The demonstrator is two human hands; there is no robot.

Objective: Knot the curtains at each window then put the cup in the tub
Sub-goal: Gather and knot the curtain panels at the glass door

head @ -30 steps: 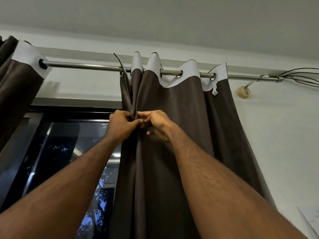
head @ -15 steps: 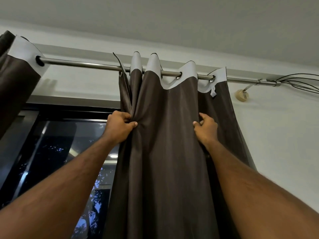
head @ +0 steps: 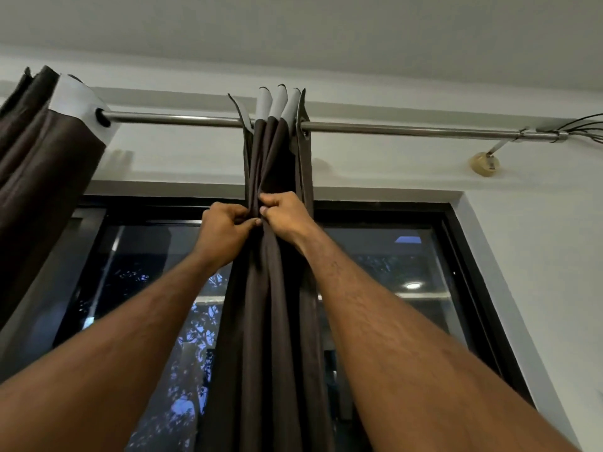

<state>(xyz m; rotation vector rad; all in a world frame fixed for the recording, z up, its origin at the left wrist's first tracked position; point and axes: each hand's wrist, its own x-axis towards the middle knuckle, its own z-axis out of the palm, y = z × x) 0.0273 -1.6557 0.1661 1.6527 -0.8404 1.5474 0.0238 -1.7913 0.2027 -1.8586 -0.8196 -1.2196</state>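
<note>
both hands, left hand [head: 225, 233] and right hand [head: 284, 214], pinching curtain [head: 272, 321] folds bunched below rod [head: 391, 128]. best kept tight and even, sliding lower before knotting.

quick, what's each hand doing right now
Left hand: closed, gripping the gathered curtain.
Right hand: closed, gripping the same curtain beside it.

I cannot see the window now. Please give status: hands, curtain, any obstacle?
Left hand and right hand both grip curtain. Curtain bunched on rod, not knotted. No obstacle seen.
</note>
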